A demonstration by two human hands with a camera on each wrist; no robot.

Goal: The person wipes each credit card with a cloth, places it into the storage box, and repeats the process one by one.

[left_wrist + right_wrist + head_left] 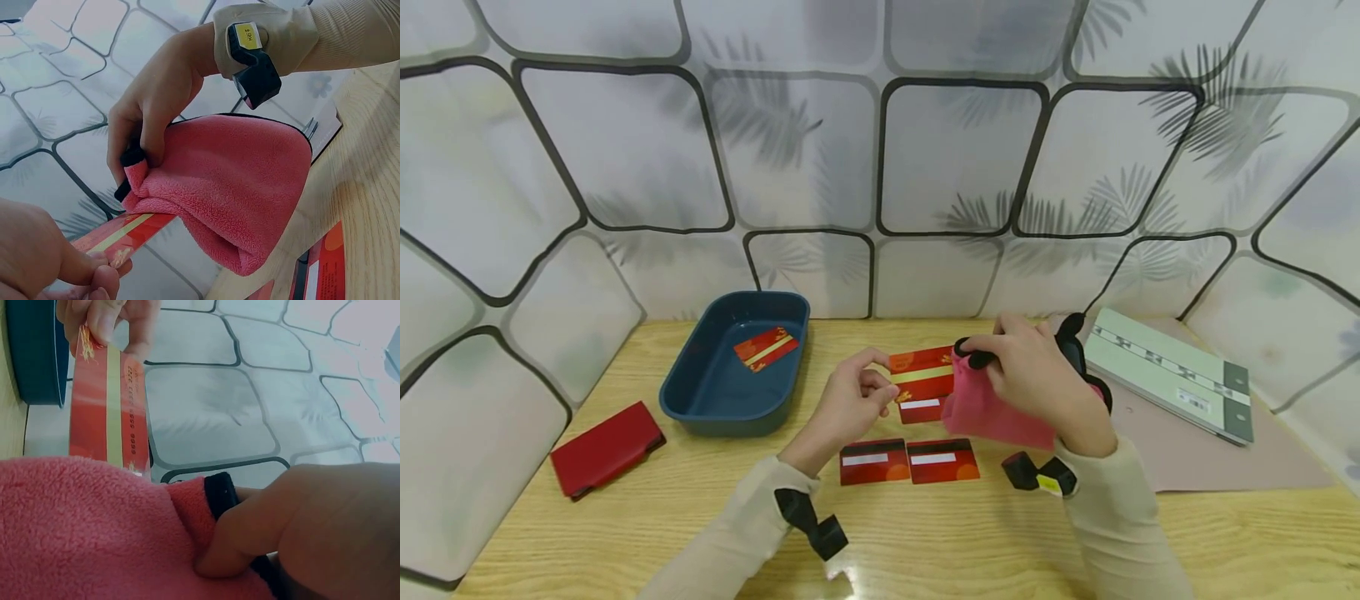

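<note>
My left hand (853,397) pinches one end of a red card (925,372) with a gold stripe, held above the table. A pink cloth (996,412) with dark edging hangs from my right hand (1026,371), whose thumb and fingers grip its dark-edged corner. In the left wrist view the cloth (231,181) touches the far end of the card (134,237) and hides that end. Below the hands, several red cards, such as the lower left card (874,462) and the lower right card (943,461), lie with dark stripes up.
A blue bin (722,412) at the left holds another red card (766,348). Left of it lies a dark red wallet-like case (606,448). At the right a pale green notebook (1165,375) rests on a beige sheet (1240,467). A patterned curtain (955,158) stands behind the table.
</note>
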